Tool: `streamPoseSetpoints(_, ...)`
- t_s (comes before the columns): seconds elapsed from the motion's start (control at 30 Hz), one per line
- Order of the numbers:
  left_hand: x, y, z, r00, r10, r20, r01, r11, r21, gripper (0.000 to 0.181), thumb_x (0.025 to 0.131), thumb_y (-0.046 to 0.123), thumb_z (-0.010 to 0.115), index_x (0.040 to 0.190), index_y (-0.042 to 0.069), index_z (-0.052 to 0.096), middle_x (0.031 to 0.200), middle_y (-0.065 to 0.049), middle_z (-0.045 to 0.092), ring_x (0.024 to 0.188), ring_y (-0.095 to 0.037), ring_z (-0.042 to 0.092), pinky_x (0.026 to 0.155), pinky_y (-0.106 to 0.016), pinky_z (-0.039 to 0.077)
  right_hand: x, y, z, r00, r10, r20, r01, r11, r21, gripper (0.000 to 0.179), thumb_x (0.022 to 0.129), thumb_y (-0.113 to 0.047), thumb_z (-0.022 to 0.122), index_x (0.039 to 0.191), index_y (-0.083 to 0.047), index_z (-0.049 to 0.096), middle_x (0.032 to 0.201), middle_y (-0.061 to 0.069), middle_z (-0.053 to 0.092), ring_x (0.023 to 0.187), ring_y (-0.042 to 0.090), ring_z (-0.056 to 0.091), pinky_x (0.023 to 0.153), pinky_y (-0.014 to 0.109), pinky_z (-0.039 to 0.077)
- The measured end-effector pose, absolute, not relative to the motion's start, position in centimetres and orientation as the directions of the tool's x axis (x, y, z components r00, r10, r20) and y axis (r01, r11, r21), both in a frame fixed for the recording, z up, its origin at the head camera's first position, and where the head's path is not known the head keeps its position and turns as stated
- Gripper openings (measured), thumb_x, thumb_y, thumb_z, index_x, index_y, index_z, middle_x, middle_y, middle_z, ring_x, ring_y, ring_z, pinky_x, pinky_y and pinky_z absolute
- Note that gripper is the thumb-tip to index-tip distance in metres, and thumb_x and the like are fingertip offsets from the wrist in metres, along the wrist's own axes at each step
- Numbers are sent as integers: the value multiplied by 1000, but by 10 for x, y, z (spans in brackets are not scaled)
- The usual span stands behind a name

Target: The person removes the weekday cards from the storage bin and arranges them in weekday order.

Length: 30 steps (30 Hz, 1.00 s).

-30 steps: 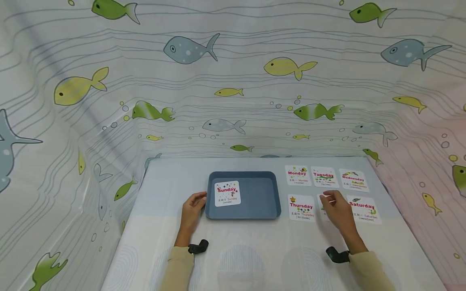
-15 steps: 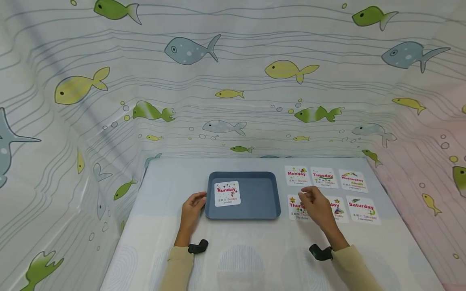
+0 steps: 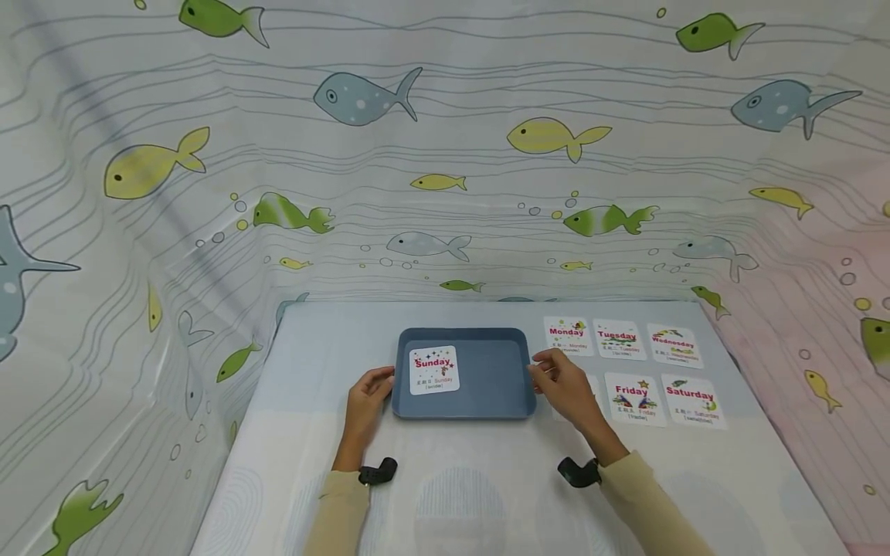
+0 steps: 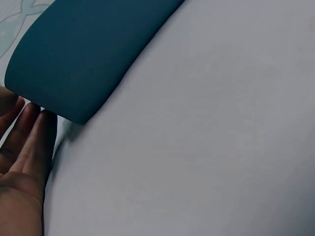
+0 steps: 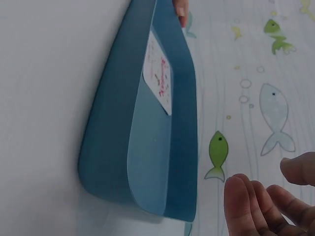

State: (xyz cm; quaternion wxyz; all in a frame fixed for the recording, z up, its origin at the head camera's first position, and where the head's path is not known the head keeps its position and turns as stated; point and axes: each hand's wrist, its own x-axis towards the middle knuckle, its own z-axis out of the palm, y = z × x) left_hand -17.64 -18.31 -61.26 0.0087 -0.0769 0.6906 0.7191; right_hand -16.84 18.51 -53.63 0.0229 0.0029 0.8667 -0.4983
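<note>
A blue-grey tray [image 3: 494,376] lies on the table with a white "Sunday" card [image 3: 434,370] inside, toward its left end. My left hand [image 3: 367,405] is at the tray's left end; in the left wrist view its extended fingers [image 4: 37,132] meet the end wall just under the rim. At the opposite end, my right hand [image 3: 565,388] has its fingertips by the right rim and holds nothing. The right wrist view shows that hand's fingers [image 5: 237,199] loosely bent beside the tray, with the thumb apart from them.
Right of the tray lie day cards: Monday [image 3: 568,336], Tuesday [image 3: 619,340], Wednesday [image 3: 675,345], Friday [image 3: 635,398] and Saturday [image 3: 694,401]. One more card in the front row is mostly covered by my right hand. A fish-print curtain [image 3: 445,208] surrounds the table's back and sides.
My right hand has moved left from over the Friday card, past the Thursday card, to the tray's right end. The Friday card is uncovered. My left hand and the tray have stayed put.
</note>
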Motion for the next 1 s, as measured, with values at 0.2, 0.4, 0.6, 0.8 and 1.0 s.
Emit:
streamPoseSetpoints(0.2,-180,-182,-624,-988,-105,-114,-108,-60,992,33,96,10,66,126,-2,62,131,-26,62,121,-34,61,88,-13,52,-175,172,-541,-995,-80,-64,17,486,-874,31,100,-27,62,123,-7,59,102,12,67,82,19,71,71,25,57)
streamPoseSetpoints(0.4,-174,-183,-609,-990,-83,-116,-112,-48,993,33,95,7,67,126,-4,63,130,-27,62,118,-31,63,89,-15,53,-180,160,-546,-989,-120,-82,16,470,-883,29,99,-24,63,121,-5,61,98,11,67,80,19,71,73,32,60)
streamPoseSetpoints(0.6,-175,-184,-612,-989,-88,-117,-114,-46,992,32,94,8,68,124,-3,64,130,-26,63,119,-32,63,89,-15,53,-187,148,-553,-984,-133,-119,45,462,-886,29,98,-25,64,118,-3,64,94,9,68,78,18,70,73,38,60)
streamPoseSetpoints(0.8,-175,-184,-612,-991,-85,-102,-98,-45,994,33,95,8,67,125,-5,63,129,-26,63,117,-30,64,89,-15,53,-192,132,-561,-976,-140,-167,80,483,-872,27,96,-26,67,114,-5,65,94,7,68,78,19,71,70,35,58)
streamPoseSetpoints(1.0,-175,-183,-611,-991,-90,-101,-98,-37,995,34,95,8,67,125,-5,63,129,-27,63,116,-28,64,89,-15,53,-199,116,-572,-970,-140,-197,93,535,-840,33,95,-28,69,115,-3,64,95,8,68,74,16,67,67,30,54)
